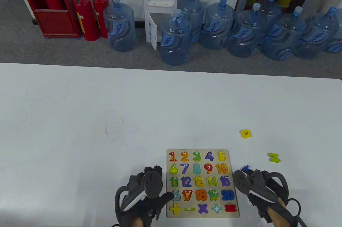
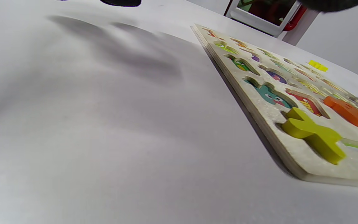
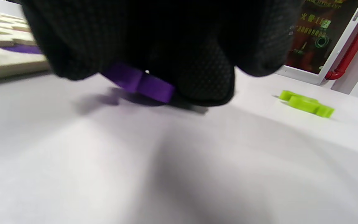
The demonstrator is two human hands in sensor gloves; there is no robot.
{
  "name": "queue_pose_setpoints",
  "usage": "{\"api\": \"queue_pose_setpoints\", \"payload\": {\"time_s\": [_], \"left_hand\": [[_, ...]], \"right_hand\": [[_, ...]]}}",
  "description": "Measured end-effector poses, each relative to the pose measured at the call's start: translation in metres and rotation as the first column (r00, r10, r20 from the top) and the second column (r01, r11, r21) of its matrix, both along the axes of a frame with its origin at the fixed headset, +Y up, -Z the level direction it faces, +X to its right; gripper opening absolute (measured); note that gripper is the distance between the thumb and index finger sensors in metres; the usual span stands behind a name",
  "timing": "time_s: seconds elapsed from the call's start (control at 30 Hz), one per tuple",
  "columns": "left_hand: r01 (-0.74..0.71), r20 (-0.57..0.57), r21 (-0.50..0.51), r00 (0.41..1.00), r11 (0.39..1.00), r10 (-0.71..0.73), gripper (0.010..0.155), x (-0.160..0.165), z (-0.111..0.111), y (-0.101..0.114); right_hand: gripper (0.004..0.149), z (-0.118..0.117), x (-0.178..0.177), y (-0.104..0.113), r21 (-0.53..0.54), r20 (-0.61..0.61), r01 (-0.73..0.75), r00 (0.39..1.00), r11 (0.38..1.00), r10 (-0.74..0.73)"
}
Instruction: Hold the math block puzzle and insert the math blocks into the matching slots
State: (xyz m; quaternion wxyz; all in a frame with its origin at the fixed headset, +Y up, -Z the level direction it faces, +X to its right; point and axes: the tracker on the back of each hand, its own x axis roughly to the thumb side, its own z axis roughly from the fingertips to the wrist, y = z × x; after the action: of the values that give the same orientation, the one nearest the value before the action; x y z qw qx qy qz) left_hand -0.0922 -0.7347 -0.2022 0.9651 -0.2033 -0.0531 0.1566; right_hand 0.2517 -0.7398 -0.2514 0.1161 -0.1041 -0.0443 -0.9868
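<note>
From above, the right hand (image 1: 257,187) hides its catch, with only a blue-purple sliver peeking past the glove; the right wrist view shows its black fingers (image 3: 204,71) pinching a flat purple block (image 3: 141,82) just above the white counter (image 1: 93,120). The left wrist view shows a chunky yellow plus-sign block (image 2: 314,135) sitting proud of its slot at the near corner of the pale wooden number puzzle board (image 1: 232,181).

The board lies at the counter's 6 o'clock edge, its rows of slots holding coloured numbers and, along the bottom row, maths signs. The left hand (image 1: 145,195) rests at the board's 9 o'clock side, a fingertip touching its left rim; whether its other fingers are spread or curled I cannot tell.

Two loose pieces lie toward 2 o'clock of the board: a yellow block (image 1: 245,133) and a lime-green one (image 1: 274,157), well apart. The counter stretches wide and white toward 12 and 9 o'clock.
</note>
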Motion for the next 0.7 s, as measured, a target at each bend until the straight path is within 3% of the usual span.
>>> {"api": "queue_pose_setpoints", "payload": {"time_s": [0.27,0.47,0.7], "left_hand": [[-0.006,0.008,0.013,1.000,1.000,0.006,0.091,0.000,0.001,0.002],[0.001,0.015,0.007,1.000,1.000,-0.001,0.091,0.002,0.001,0.002],[-0.003,0.011,0.011,1.000,1.000,0.003,0.091,0.001,0.001,0.002]], "right_hand": [[0.054,0.002,0.004,0.001,-0.028,0.023,0.027,0.999,0.999,-0.026],[0.051,0.000,0.009,0.002,0.056,0.067,0.051,0.996,0.997,-0.055],[0.051,0.001,0.025,0.004,-0.108,0.101,0.132,0.987,0.985,-0.121]]}}
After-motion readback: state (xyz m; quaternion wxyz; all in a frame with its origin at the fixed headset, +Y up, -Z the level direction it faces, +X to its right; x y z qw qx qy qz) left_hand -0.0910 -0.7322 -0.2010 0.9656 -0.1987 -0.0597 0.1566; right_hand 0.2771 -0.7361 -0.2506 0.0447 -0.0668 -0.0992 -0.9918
